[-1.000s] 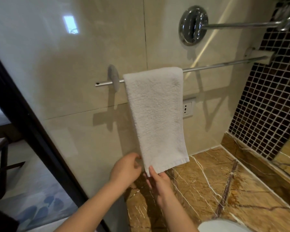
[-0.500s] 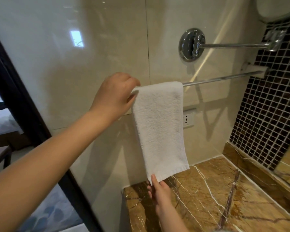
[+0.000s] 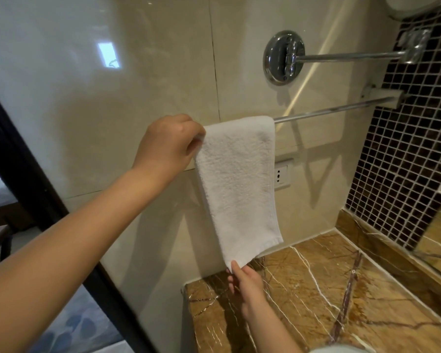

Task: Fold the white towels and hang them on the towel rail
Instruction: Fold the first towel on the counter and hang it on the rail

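A folded white towel [image 3: 237,184] hangs over the towel rail [image 3: 329,110] on the far wall, draped at the rail's left end with its front panel reaching down almost to the marble counter [image 3: 341,289]. The left hand [image 3: 168,146] is curled round the towel's top left edge, right where the cloth bends over the rail. The right hand [image 3: 247,284], low and near, pinches the bottom left corner between thumb and fingers. The panel slants a little to the right as it falls, partly covering a wall socket [image 3: 281,174]. The step in hand looks like squaring up a towel already hung, not folding it. The next move probably calls for a light downward pull at the corner while the top is steadied, so the edges fall straight and the cloth does not slide off the bar. Whether more towels wait cannot be told from here.
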A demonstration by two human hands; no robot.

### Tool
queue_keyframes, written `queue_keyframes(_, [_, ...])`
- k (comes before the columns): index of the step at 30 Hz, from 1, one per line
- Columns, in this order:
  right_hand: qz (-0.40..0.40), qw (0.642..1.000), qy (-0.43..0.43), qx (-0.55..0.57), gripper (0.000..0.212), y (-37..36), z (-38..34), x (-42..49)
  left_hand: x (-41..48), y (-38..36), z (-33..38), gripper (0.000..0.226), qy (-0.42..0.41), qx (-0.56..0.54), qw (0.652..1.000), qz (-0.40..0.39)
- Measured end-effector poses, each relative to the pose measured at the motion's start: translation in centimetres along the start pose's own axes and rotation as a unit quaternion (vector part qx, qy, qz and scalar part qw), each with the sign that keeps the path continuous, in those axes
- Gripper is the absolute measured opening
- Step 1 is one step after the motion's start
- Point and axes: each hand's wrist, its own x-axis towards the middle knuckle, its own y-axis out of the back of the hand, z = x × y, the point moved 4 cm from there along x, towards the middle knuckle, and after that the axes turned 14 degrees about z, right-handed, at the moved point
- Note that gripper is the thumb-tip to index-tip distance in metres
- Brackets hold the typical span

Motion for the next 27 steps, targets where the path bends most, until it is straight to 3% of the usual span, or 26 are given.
queue_keyframes(16, [0.021, 0.999, 0.033, 0.001, 0.022, 0.4, -1.9, 2.5, 0.7, -1.8, 1.2, 0.016, -0.007, -0.009, 1.000, 0.004])
queue_keyframes(24, [-0.015, 0.998, 0.054, -0.011, 0.022, 1.1, -3.0, 4.1, 1.3, -2.9, 2.1, 0.016, -0.019, -0.007, 1.000, 0.021])
queue_keyframes(27, [-0.017, 0.998, 0.060, -0.008, 0.032, 1.9, -2.9, 5.0, 1.6, -3.0, 3.0, 0.012, -0.042, -0.014, 0.998, 0.033])
